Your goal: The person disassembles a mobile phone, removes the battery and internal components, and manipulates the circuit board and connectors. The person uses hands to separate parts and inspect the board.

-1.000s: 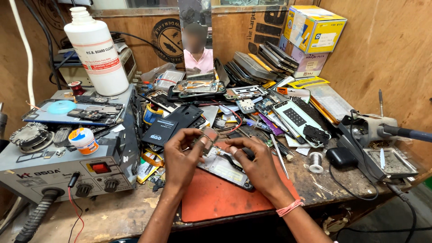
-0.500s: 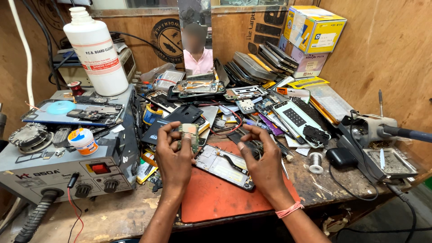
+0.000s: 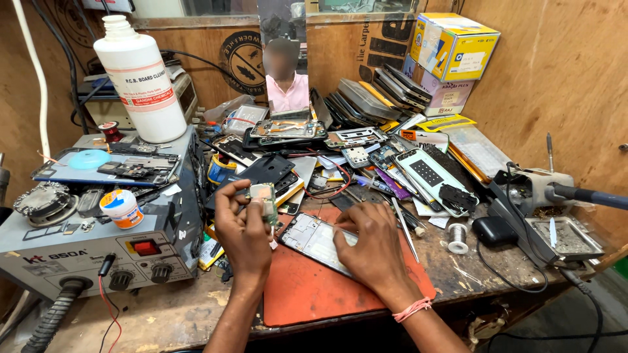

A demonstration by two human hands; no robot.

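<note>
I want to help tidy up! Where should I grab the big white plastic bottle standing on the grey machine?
Probably around the white plastic bottle's wide round body, from the front. It stands upright on the grey machine, its neck is narrow, and the wooden wall stands close behind it.

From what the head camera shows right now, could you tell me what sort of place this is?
Most likely a phone repair bench: opened phone frames piled up, a hot-air rework station, and the left hand holding a small circuit board.
</note>
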